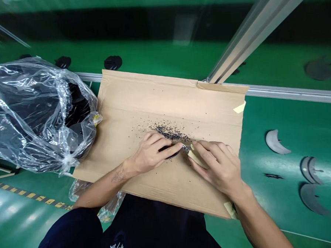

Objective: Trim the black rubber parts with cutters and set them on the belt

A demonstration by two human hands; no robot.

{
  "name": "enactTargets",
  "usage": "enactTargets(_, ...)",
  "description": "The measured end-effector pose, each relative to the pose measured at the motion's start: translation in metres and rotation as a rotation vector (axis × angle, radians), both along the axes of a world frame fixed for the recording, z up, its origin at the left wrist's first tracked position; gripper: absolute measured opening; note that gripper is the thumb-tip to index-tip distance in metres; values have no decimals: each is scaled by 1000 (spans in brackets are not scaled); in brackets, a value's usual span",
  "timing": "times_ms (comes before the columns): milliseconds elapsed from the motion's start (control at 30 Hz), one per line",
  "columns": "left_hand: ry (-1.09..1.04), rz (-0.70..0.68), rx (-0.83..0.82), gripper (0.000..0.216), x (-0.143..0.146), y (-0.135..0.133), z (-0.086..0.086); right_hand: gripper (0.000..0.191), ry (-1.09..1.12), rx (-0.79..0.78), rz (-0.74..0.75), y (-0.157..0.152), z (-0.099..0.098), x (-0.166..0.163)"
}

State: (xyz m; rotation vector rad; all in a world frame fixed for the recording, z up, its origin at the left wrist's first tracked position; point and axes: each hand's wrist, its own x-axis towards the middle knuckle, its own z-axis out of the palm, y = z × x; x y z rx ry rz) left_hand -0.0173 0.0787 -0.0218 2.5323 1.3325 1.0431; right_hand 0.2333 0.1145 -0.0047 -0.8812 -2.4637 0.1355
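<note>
Fingers of the left hand (152, 154) press a small dark part (167, 149) flat onto the cardboard sheet (164, 102), their grip closed over it. The right hand (217, 165), just beside, has its grip clamped on a small blade tool (193, 156) whose metal tip meets the part. Dark shavings (170, 132) lie scattered just beyond the fingers. A clear plastic bag (29, 116) of dark pieces sits left on the green worktop (264, 111).

My two hands: left (150, 154), right (220, 165). One cardboard sheet (153, 98). One plastic bag (34, 112) at 9 o'clock. One chip pile (170, 133), uncountable. Three curved parts (277, 142) at 3 o'clock. One knife (187, 149).
</note>
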Motion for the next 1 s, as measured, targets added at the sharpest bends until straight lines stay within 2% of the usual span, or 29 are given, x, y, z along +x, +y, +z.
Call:
enactTargets(67, -51, 94, -52, 23, -1, 1, 1, 34, -22, -25, -59, 1, -3, 0)
enactTargets(100, -172, 143, -117, 20, -3, 3, 2, 35, -22, -57, -90, 2, -4, 1)
enactTargets(200, -785, 231, -433, 20, -9, 9, 3, 33, -67, -99, -175, 5, -5, 3)
enactTargets(267, -1185, 212, -648, 25, -13, 13, 1, 28, -171, -32, -196, 6, 1, 5)
enactTargets(333, -1425, 158, -815, 27, -16, 16, -2, 25, -288, 73, -204, 6, 13, 6)
enactTargets(400, -1516, 117, -942, 25, -17, 16, -5, 25, -356, 151, -186, 8, 26, 7)
enactTargets(500, -1575, 82, -1072, 20, -14, 14, -7, 22, -425, 166, -138, 12, 42, 7)
enactTargets(600, -1667, 60, -1160, 21, -9, 11, -4, 20, -489, 178, -146, 16, 52, 4)
enactTargets(667, -1725, 49, -1195, 21, -5, 11, -1, 22, -423, 210, -186, 17, 54, 1)
enactTargets(733, -1775, 45, -1218, 23, -2, 11, 2, 27, -256, 179, -177, 15, 50, -5)
enactTargets(833, -1792, 57, -1260, 24, 1, 11, 4, 32, 0, 19, -45, 8, 37, -16)
enactTargets(900, -1760, 56, -1285, 24, 2, 11, 5, 36, 97, -49, 17, 3, 27, -23)
enactTargets(1000, -1735, 14, -1309, 30, 4, 9, 6, 39, 163, -70, 37, -2, 15, -30)
